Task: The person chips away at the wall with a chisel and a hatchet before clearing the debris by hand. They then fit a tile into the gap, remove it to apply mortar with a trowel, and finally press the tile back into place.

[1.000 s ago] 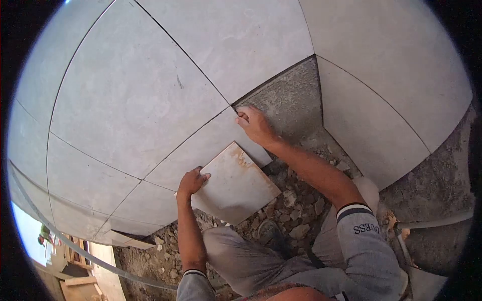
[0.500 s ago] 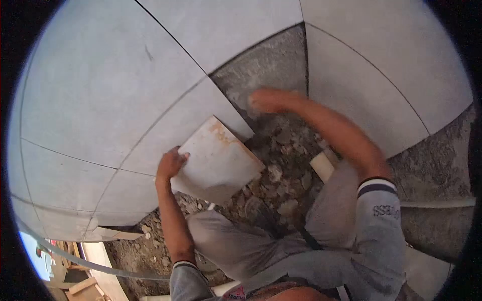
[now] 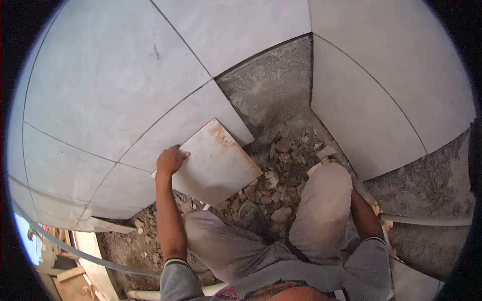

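My left hand (image 3: 171, 159) grips the left edge of a loose light tile (image 3: 218, 163), its thumb on the upper face. The tile is tilted over rubble (image 3: 281, 188) and has brownish stains near its upper corner. Just above it, fixed pale tiles (image 3: 201, 105) border a bare grey patch (image 3: 273, 75). My right forearm (image 3: 365, 213) reaches down beside my right knee, and the right hand is hidden behind the knee.
Large pale tiles (image 3: 371, 110) stand on the right, with rough grey surface (image 3: 427, 175) below them. A grey hose or pipe (image 3: 115, 268) curves across the lower left. Pieces of wood (image 3: 70, 273) lie at the bottom left.
My right hand has left the bare grey patch and moved down behind my right knee. My left hand still holds the loose tile in nearly the same place. The view has shifted slightly.
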Tool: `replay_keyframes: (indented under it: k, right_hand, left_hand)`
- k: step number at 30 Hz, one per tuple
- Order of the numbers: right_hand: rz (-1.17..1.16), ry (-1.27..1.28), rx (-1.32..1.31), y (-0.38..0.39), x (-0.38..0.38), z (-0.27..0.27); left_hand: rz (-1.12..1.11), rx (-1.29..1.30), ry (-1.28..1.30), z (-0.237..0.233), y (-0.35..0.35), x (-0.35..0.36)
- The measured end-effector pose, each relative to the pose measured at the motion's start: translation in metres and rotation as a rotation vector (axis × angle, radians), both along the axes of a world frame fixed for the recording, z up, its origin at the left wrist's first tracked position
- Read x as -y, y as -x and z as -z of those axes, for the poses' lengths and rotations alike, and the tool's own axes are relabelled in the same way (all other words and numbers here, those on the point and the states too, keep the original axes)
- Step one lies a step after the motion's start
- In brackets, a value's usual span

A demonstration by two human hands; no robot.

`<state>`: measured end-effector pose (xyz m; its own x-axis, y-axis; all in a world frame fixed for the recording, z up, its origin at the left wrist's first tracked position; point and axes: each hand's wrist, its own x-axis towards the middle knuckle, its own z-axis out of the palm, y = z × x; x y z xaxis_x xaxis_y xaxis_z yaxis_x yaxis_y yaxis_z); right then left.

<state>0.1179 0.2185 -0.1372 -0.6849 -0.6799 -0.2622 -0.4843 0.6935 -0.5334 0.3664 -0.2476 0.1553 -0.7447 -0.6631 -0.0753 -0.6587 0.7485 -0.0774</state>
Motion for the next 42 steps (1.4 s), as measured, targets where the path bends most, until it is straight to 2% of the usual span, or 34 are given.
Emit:
replay_keyframes:
  k: [2,5,6,8,10,12,14,17,21,23,27,33,35,36,38,40,42]
  right_hand:
    - [0.102,0.224,-0.097,-0.004,0.005,-0.009]
    - [0.199,0.686,-0.284,-0.006,0.031,-0.070]
    - [0.200,0.762,-0.240,-0.005,0.044,-0.096]
    - [0.246,0.760,0.261,-0.019,0.069,-0.193]
    - [0.060,0.816,0.313,0.003,0.104,-0.190]
    - [0.015,0.877,0.300,-0.002,0.138,-0.211]
    - [-0.064,1.050,0.221,-0.005,0.174,-0.219]
    - [-0.046,1.067,0.238,-0.007,0.206,-0.237]
    - [-0.056,1.122,0.226,-0.009,0.217,-0.251]
    - [-0.038,1.159,0.139,-0.011,0.223,-0.248]
    - [-0.081,1.052,0.179,-0.007,0.225,-0.249]
    - [-0.061,1.186,0.215,-0.009,0.226,-0.243]
    - [-0.127,1.216,-0.337,0.000,0.236,-0.237]
    - [-0.118,1.217,-0.341,-0.001,0.232,-0.235]
    - [-0.071,1.128,0.068,-0.004,0.225,-0.238]
    - [-0.063,1.156,0.082,-0.007,0.225,-0.242]
    - [-0.047,1.182,0.106,-0.007,0.227,-0.238]
  left_hand:
    - [0.017,-0.014,0.007,0.006,-0.003,0.008]
    - [0.045,-0.061,-0.062,0.004,-0.003,0.009]
    - [0.043,-0.051,-0.058,0.003,-0.003,0.009]
    - [0.030,-0.066,-0.122,0.001,0.000,0.009]
    - [0.042,-0.076,-0.112,0.002,-0.001,0.011]
    - [0.056,-0.092,-0.098,0.007,-0.002,0.014]
    - [0.028,-0.141,-0.124,0.009,-0.002,0.016]
    - [0.032,-0.109,-0.144,0.005,-0.001,0.014]
    - [0.040,-0.134,-0.163,0.006,-0.001,0.016]
    - [0.033,-0.136,-0.175,0.002,0.000,0.011]
    - [0.011,-0.112,-0.199,0.005,0.001,0.017]
    - [0.003,-0.087,-0.202,0.000,0.003,0.011]
    - [0.000,-0.089,-0.206,0.000,0.002,0.010]
    - [0.002,-0.090,-0.207,-0.001,0.003,0.010]
    - [0.033,-0.098,-0.162,-0.001,0.004,0.010]
    - [0.044,-0.099,-0.127,0.000,0.002,0.010]
    - [0.030,-0.098,-0.208,-0.003,0.004,0.008]
